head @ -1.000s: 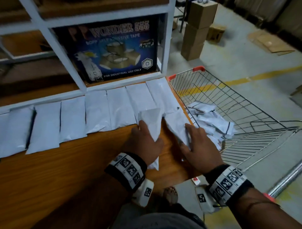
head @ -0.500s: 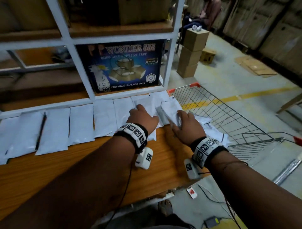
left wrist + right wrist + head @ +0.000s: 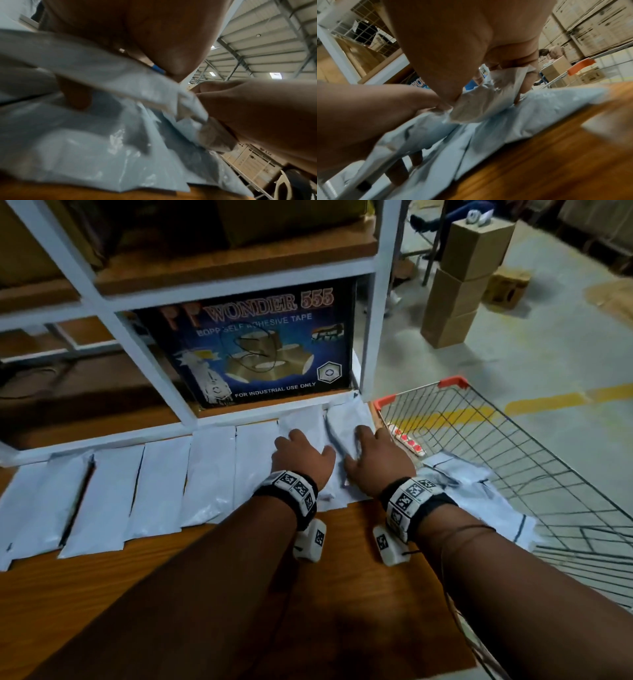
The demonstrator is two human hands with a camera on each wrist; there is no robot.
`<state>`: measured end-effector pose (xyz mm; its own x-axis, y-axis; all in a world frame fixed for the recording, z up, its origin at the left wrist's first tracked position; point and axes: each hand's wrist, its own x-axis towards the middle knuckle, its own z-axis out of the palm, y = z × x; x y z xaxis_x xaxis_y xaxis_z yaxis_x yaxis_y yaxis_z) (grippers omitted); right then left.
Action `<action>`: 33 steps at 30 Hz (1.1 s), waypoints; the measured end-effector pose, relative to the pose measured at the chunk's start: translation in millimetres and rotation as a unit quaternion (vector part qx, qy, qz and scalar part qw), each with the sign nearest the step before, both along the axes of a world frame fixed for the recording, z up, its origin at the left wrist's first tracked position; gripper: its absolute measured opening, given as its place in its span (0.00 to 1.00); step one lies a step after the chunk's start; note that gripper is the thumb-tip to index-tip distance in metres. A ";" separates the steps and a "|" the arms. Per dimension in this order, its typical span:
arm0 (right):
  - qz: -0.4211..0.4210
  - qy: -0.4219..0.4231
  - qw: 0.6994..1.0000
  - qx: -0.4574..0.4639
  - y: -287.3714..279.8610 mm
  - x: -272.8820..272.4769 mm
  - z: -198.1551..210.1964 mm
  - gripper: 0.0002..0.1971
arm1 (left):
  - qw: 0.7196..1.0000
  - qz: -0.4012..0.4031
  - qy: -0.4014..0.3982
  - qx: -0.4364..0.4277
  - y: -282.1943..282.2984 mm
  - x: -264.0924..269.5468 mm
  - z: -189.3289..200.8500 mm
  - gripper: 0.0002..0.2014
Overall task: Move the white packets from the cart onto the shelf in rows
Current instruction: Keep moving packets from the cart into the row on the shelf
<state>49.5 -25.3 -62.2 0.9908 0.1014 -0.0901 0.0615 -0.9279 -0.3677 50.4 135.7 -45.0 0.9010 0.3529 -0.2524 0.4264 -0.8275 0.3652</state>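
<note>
A row of white packets lies side by side on the wooden shelf, along its back rail. Both hands are at the row's right end. My left hand lies over one packet; in the left wrist view its thumb is curled under that packet. My right hand pinches a crumpled packet between thumb and fingers, over the last place by the shelf's end. More loose packets lie in the wire cart on the right.
A blue adhesive-tape box stands just behind the row. A white shelf upright rises at the row's right end. A power strip with red switches sits by the cart's near corner. Stacked cardboard boxes stand on the floor beyond.
Both hands have moved away from me, from the shelf's middle to the back rail, carrying their packets onto the right end of the row. The head view has tilted up.
</note>
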 end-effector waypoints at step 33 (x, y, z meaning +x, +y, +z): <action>0.090 0.001 0.996 0.013 -87.3 23.8 23.0 0.39 | 0.910 -0.399 -0.040 0.103 -18.7 -6.1 40.6 0.45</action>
